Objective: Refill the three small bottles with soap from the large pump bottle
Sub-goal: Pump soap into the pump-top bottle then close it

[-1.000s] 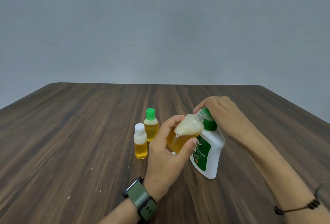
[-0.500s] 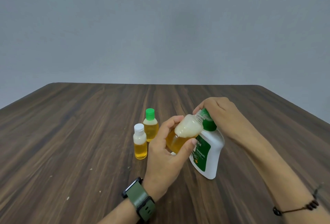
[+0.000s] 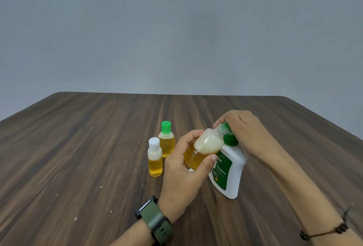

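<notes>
The right hand (image 3: pixel 243 132) covered the pump head of the large pump bottle (image 3: pixel 230 169), its fingers curled over the green top, so the nozzle itself could not be made out. The bottle's name was cut off by the left thumb: only "ttol" and, lower, "ORIGINAL" could be read on its green label (the smaller print was too blurred). It was white and tilted, its base on the wooden table (image 3: pixel 78 147). The left hand (image 3: pixel 182 169) gripped the open small bottle (image 3: pixel 204 147) between thumb and fingers, tilted, its threaded mouth up against the pump's green top; amber soap sat low in it with pale foam above. Two capped bottles stood just left, close together: the white-capped bottle (image 3: pixel 155 159) and, behind it, the green-capped bottle (image 3: pixel 166 141), both holding amber liquid
</notes>
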`<state>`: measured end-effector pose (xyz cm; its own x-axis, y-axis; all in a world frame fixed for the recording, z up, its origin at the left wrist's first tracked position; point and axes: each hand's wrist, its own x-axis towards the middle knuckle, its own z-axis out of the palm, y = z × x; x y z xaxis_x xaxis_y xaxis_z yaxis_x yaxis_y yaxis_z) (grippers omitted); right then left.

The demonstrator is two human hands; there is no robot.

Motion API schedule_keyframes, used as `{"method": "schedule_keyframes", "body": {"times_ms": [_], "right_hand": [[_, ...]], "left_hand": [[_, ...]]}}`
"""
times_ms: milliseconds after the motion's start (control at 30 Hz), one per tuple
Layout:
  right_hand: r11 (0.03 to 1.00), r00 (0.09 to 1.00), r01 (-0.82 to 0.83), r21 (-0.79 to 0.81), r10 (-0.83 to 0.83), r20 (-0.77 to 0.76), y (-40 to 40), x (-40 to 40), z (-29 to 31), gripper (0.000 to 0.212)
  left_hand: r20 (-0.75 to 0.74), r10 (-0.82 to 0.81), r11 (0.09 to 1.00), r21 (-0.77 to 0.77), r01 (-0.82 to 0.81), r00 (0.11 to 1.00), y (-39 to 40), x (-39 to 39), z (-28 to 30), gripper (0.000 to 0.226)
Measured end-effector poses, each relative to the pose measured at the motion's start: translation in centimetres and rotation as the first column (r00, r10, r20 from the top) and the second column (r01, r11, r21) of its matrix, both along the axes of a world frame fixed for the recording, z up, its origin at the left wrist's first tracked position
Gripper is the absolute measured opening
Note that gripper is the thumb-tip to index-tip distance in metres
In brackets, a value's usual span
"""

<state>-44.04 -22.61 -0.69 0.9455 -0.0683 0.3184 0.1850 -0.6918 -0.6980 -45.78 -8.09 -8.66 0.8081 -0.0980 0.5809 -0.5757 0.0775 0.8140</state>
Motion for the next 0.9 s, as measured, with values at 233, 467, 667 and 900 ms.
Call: {"method": "schedule_keyframes", "body": {"times_ms": [233,467,667,900], "right_hand": [[0.999,0.999,-0.034,0.001,0.034,0.001,-0.1,-0.1,1.0,0.040],[1.000,1.000,-0.011,-0.018,0.011,0.025,-0.1,0.0,-0.1,0.039],[0.999,0.999,-0.035,-0.035,0.036,0.032,0.0,-0.1,0.6,0.039],[0.999,0.999,-0.015,-0.049,0.017,0.046,-0.1,0.1,0.8,0.039]], "left_hand": [[0.012,-0.009,1.000,-0.011,0.010,1.000,0.0,-0.1,0.4,0.044],[-0.009,0.011,1.000,0.022,-0.011,1.000,0.0,-0.1,0.1,0.043],[-0.018,-0.001,1.000,0.000,0.001,1.000,0.0,-0.1,0.2,0.045],[0.003,0.019,1.000,0.015,-0.019,1.000,0.0,-0.2,0.5,0.044]]}}
